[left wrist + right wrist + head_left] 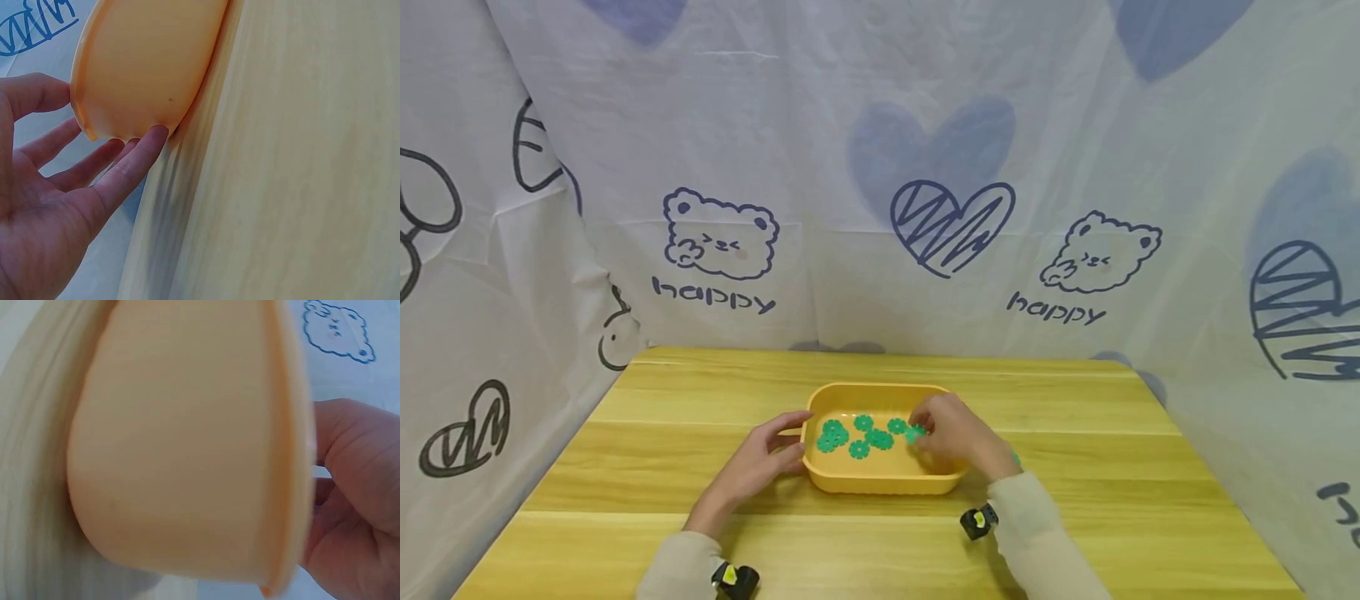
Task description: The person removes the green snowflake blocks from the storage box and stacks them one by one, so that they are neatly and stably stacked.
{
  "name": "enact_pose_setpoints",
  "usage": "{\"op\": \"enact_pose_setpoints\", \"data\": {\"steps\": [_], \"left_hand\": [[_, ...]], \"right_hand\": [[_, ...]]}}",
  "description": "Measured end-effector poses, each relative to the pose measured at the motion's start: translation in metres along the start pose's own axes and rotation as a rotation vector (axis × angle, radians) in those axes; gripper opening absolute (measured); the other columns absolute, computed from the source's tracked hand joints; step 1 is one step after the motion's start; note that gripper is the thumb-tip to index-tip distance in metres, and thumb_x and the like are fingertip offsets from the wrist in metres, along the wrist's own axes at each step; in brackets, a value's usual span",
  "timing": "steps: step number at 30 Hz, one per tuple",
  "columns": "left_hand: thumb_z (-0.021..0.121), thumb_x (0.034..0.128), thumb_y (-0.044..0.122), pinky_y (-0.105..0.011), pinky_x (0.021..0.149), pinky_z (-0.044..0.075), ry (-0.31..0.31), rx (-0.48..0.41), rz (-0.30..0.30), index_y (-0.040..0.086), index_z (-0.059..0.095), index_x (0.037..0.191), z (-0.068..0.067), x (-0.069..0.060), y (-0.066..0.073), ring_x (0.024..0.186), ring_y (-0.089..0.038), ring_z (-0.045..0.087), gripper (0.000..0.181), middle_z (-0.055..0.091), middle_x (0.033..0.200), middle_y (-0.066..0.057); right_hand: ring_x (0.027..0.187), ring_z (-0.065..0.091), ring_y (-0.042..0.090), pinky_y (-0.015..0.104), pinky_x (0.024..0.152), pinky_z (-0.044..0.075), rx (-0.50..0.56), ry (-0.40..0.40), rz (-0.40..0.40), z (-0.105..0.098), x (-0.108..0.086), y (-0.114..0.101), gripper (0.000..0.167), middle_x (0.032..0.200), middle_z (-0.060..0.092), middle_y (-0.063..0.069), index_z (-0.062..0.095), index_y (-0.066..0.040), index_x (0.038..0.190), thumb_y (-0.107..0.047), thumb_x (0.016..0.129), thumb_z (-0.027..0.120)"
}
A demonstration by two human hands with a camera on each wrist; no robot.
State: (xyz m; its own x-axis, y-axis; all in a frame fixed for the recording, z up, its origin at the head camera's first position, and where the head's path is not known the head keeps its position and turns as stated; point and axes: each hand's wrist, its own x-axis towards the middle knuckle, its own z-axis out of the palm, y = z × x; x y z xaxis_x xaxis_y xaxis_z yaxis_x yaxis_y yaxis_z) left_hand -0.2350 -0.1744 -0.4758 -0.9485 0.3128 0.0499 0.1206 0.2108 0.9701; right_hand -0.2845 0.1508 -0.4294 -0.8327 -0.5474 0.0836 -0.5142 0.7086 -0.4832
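A yellow-orange basin (880,483) stands on the table with several green flower-shaped pieces (859,449) inside. My left hand (752,467) touches the basin's left end, its fingers nearly straight; in the left wrist view the fingertips of the hand (69,181) rest against the wall (150,69). Over the basin's right end, my right hand (958,433) reaches inside and pinches a green piece (914,433) between thumb and fingers. The basin's outer wall (169,437) hides those fingertips in the right wrist view, where only part of the hand (356,494) shows.
Another green piece (1017,459) lies on the wooden table (1120,475) right of the basin, partly hidden by the right wrist. A pale cloth (835,292) printed with hearts and bears hangs behind the table and at both sides.
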Motion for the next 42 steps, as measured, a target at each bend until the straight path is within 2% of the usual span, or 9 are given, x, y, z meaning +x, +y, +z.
{"op": "enact_pose_setpoints", "data": {"steps": [9,20,26,32,42], "left_hand": [[0.055,0.1033,0.003,-0.032,0.092,0.064,-0.006,-0.014,0.006,-0.002,0.043,0.153,0.001,0.000,0.002,0.139,-0.052,0.048,0.052,0.036,0.159,-0.032],[0.054,0.1033,0.003,-0.034,0.093,0.064,-0.011,-0.012,0.010,-0.003,0.042,0.154,0.000,-0.001,0.002,0.139,-0.052,0.048,0.052,0.036,0.159,-0.032],[0.056,0.1033,0.004,-0.035,0.093,0.064,-0.014,-0.017,0.012,-0.003,0.041,0.154,0.000,-0.001,0.004,0.139,-0.052,0.048,0.053,0.035,0.160,-0.033],[0.055,0.1033,0.004,-0.035,0.093,0.064,-0.015,-0.012,0.018,-0.003,0.041,0.154,0.000,-0.001,0.003,0.138,-0.052,0.049,0.053,0.036,0.159,-0.033],[0.054,0.1034,0.004,-0.032,0.092,0.064,-0.008,-0.004,0.014,-0.004,0.042,0.153,0.001,-0.001,0.003,0.137,-0.053,0.049,0.052,0.037,0.158,-0.033]], "right_hand": [[0.083,0.070,0.019,0.031,0.075,0.063,-0.004,0.059,0.015,-0.023,-0.019,0.008,0.022,0.098,0.075,0.012,0.077,0.001,0.103,-0.004,0.083,0.082],[0.085,0.068,0.018,0.032,0.076,0.063,0.012,0.103,0.062,-0.044,-0.043,0.018,0.020,0.098,0.075,0.010,0.077,-0.001,0.103,-0.006,0.084,0.082],[0.086,0.069,0.020,0.036,0.077,0.064,0.036,0.118,0.093,-0.050,-0.051,0.025,0.020,0.098,0.075,0.010,0.077,-0.001,0.103,-0.006,0.084,0.081],[0.086,0.070,0.018,0.031,0.075,0.064,0.061,0.124,0.145,-0.054,-0.060,0.034,0.020,0.097,0.074,0.009,0.078,-0.001,0.103,-0.006,0.085,0.082],[0.082,0.067,0.015,0.024,0.068,0.061,0.054,0.145,0.140,-0.054,-0.077,0.055,0.017,0.094,0.076,0.010,0.078,-0.002,0.099,-0.007,0.084,0.083]]}}
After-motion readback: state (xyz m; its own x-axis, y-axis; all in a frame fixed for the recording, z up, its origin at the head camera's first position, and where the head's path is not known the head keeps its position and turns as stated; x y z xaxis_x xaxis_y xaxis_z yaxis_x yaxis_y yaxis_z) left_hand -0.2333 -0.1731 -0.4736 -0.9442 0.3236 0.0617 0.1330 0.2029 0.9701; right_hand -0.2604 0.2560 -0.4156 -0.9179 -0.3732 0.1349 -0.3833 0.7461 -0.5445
